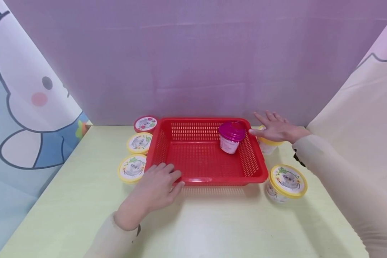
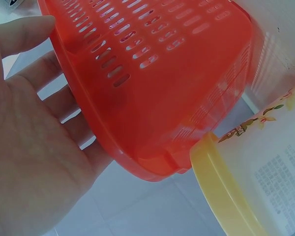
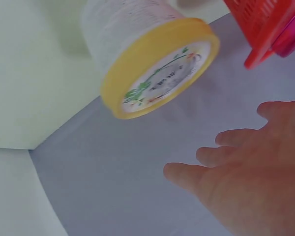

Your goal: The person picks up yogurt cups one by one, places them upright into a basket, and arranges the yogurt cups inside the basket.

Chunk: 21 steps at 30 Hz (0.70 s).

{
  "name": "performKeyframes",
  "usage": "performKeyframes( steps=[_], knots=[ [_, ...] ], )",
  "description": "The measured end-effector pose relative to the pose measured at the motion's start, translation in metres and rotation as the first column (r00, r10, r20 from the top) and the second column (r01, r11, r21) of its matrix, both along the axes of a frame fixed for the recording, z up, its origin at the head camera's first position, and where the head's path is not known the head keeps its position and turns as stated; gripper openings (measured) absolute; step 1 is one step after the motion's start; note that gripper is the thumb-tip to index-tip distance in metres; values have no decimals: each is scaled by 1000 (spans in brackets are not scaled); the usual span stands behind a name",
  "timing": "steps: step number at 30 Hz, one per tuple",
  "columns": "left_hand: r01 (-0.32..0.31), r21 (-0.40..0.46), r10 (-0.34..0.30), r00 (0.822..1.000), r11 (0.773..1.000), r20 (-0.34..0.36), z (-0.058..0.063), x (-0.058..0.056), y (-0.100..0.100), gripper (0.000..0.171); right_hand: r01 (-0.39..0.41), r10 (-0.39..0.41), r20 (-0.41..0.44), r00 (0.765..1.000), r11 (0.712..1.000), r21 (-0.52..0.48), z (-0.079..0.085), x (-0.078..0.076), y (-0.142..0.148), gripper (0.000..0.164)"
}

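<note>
A red plastic basket [image 1: 209,180] with slotted sides sits mid-table. Inside it, by the right back corner, stands a white tub with a shiny magenta lid [image 1: 232,132]. My left hand [image 1: 158,186] holds the basket's front left corner, its fingers bent over the rim and its thumb at the front edge; in the left wrist view the fingers pass behind the rim. Palm down and fingers spread, my right hand [image 1: 275,128] hovers beside the right back corner. It partly covers a yellow-lidded tub [image 1: 268,147] and holds nothing.
Along the basket's left side stand a red-lidded tub [image 1: 145,124] and two yellow-lidded tubs, a middle tub [image 1: 140,143] and a front tub [image 1: 132,168]. Another yellow-lidded tub [image 1: 287,182] stands off the front right corner. A purple cloth wall [image 1: 200,71] rises behind the table.
</note>
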<state>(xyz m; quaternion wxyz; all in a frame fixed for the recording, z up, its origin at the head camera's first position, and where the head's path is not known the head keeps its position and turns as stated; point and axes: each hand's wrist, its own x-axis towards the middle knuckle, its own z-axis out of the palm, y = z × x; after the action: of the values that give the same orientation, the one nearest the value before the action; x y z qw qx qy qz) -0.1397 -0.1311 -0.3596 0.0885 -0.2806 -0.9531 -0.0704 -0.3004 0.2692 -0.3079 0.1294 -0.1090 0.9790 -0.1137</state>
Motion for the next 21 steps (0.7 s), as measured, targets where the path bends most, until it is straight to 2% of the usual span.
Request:
performKeyframes(
  steps=[7,11,21],
  knots=[
    [1,-7,-1,1000,1000,4,1,0,0,36,32,-32,7,999,999,-12,-6,-1,21,98],
    [-1,-11,1,1000,1000,7,1,0,0,36,22,-22,6,1000,1000,-6,-8,-2,29,96],
    [-12,-6,13,1000,1000,29,1,0,0,37,55,-52,57,997,997,-52,-17,-3,27,101]
  ],
)
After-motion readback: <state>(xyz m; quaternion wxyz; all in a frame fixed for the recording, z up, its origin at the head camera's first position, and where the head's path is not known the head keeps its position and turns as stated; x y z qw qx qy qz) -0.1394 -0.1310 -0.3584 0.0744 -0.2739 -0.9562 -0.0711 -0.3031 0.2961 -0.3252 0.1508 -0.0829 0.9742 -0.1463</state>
